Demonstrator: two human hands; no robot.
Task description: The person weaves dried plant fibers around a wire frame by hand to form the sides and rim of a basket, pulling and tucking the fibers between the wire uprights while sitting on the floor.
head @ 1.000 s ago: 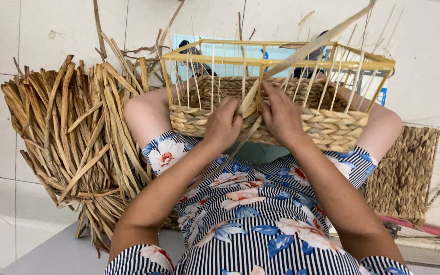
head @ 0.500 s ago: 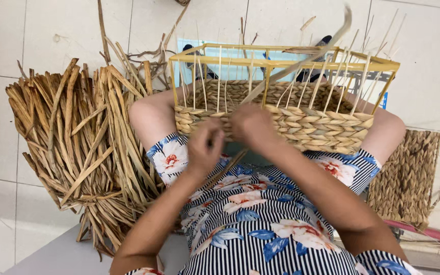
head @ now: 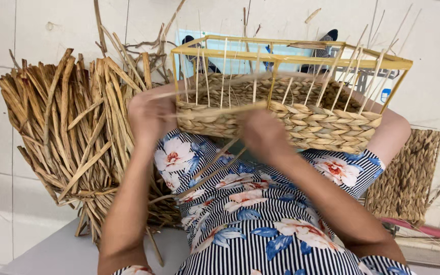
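White floor tiles (head: 6, 30) fill the background, w/ a big bundle of dried reed strips (head: 62, 132) heaped at the person's left and a finished woven mat (head: 408, 178) at the right. Half-made basket (head: 291, 102) sits on the person's lap, over a striped floral dress (head: 260, 229); its lower part is already braided in thick tan rope-like rows, while the upper part is still a bare yellow wooden frame (head: 291, 56) w/ thin upright stakes (head: 225, 71) standing free above the weave. Left hand (head: 151, 117) is clenched at the basket's left corner, gripping what looks like a flat reed strand (head: 215, 109) that runs across the front wall; some motion blur, so exact finger grip can't be told. Right hand (head: 263, 135) is pressed against the front wall just below the top woven row, fingers curled, seemingly pinching the same strand. Judging by this, the step in hand is weaving another row around the stakes; the next move prob. calls for threading the strand behind the next stake and pulling it snug vs. the row beneath.
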